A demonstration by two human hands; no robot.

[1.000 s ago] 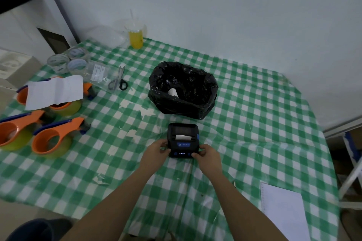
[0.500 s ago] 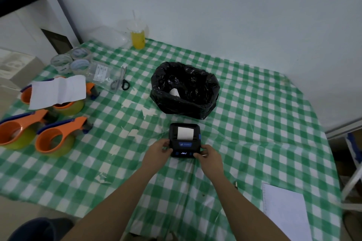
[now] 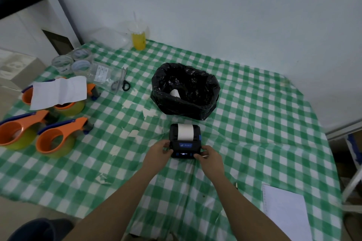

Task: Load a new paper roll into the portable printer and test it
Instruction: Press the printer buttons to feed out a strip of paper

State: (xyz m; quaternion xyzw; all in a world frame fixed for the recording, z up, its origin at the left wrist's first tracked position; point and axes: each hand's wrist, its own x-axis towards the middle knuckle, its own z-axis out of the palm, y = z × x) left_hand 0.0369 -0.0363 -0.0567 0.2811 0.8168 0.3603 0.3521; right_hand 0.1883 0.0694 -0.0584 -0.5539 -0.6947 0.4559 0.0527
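Surface: green-and-white checked tablecloth [image 3: 264, 123] covered the table against a pale wall.
Left hand [image 3: 159, 151]: fingers gripped the printer's left edge.
Right hand [image 3: 210, 157]: fingers clasped the printer's right edge, thumb by the lit front panel.
Printer [image 3: 185, 141]: black, flat on the cloth between both hands; a white paper strip [image 3: 185, 132] lay across its top.
Bin [image 3: 185, 90]: black-lined, just behind the printer.
Far left: orange tape dispensers [image 3: 56, 139], scissors [image 3: 122, 82].

Green-and-white checked tablecloth [image 3: 254, 123]; black printer [image 3: 185, 141], white paper [image 3: 185, 132]; orange tape dispensers [image 3: 58, 137]
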